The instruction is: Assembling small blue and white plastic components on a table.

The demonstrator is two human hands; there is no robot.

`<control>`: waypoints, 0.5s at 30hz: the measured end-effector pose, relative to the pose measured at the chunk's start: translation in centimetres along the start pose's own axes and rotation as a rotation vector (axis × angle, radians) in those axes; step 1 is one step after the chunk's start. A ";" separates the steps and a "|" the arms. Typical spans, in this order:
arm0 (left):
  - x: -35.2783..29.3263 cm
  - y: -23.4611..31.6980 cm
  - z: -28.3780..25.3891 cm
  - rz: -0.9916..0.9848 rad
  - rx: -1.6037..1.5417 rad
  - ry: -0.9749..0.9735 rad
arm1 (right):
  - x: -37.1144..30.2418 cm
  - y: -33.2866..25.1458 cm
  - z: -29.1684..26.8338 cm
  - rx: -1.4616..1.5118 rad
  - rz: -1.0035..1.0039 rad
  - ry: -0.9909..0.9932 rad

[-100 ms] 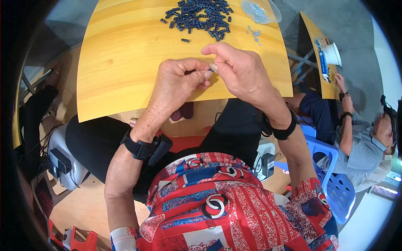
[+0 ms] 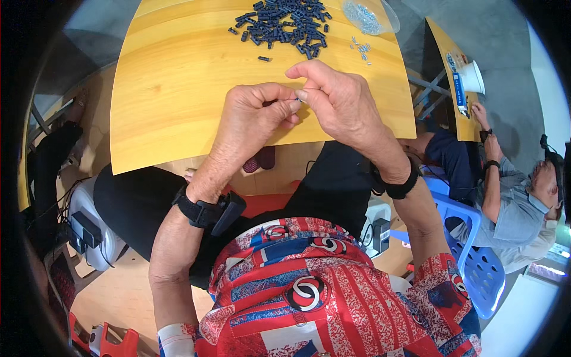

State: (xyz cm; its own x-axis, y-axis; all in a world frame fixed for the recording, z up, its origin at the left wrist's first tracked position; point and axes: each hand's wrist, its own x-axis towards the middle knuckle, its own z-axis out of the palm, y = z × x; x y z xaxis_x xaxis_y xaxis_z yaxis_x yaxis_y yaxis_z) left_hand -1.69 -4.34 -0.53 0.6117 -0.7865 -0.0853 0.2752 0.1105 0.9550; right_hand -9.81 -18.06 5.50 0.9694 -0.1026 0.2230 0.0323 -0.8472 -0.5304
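Observation:
My left hand (image 2: 262, 113) is closed, with thumb and forefinger pinching a small dark plastic part (image 2: 298, 100). Only a sliver of that part shows between the fingertips. Right against it is the thumb tip of my right hand (image 2: 339, 104); the forefinger arches over, apart from the thumb, and the other fingers are curled. Whatever the right hand grips is hidden. Both hands hover over the near side of the yellow wooden table (image 2: 178, 107). Beyond them lies a pile of small black plastic parts (image 2: 285, 24), with a single black part (image 2: 264, 59) on its near side.
A clear shallow dish (image 2: 372, 18) of small silvery metal pieces stands at the far right, with several loose metal pieces (image 2: 361, 49) beside it. Another person (image 2: 505, 202) sits to the right at a separate table (image 2: 443, 44) holding a white tub (image 2: 471, 77). A blue chair (image 2: 476, 262) is nearby.
My hands stay almost still, fingertips together, with only a very slight shift of the right thumb. The person at the right moves their hands a little.

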 end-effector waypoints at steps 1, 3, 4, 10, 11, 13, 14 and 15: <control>0.1 0.0 0.0 0.002 0.002 -0.001 | 0.0 0.1 0.2 0.000 -0.001 0.003; 0.1 -0.1 0.1 -0.007 0.023 0.032 | -0.2 0.2 0.7 -0.011 -0.007 0.071; 0.1 0.1 0.2 -0.006 0.026 0.029 | -0.3 0.5 0.7 -0.012 -0.007 0.075; -0.1 0.5 -0.1 -0.003 -0.061 0.067 | -0.3 -0.4 -0.1 0.397 0.343 0.071; -0.1 0.5 -0.1 -0.014 -0.082 0.078 | -0.7 -0.1 0.1 0.390 0.327 0.120; -0.1 0.6 -0.1 -0.023 -0.101 0.091 | -1.3 0.0 0.5 0.385 0.310 0.169; 0.0 0.6 -0.1 -0.021 -0.104 0.087 | -1.7 0.0 0.8 0.352 0.238 0.191; 0.0 0.6 -0.1 -0.021 -0.108 0.082 | -2.0 0.0 1.0 0.318 0.170 0.214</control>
State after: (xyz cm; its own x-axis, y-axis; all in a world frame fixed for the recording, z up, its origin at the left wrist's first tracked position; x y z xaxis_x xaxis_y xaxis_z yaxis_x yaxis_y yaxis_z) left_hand -1.45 -4.16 -0.04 0.6619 -0.7378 -0.1323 0.3641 0.1622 0.9171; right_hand -11.49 -17.37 4.28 0.8959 -0.3619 0.2578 -0.0179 -0.6092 -0.7928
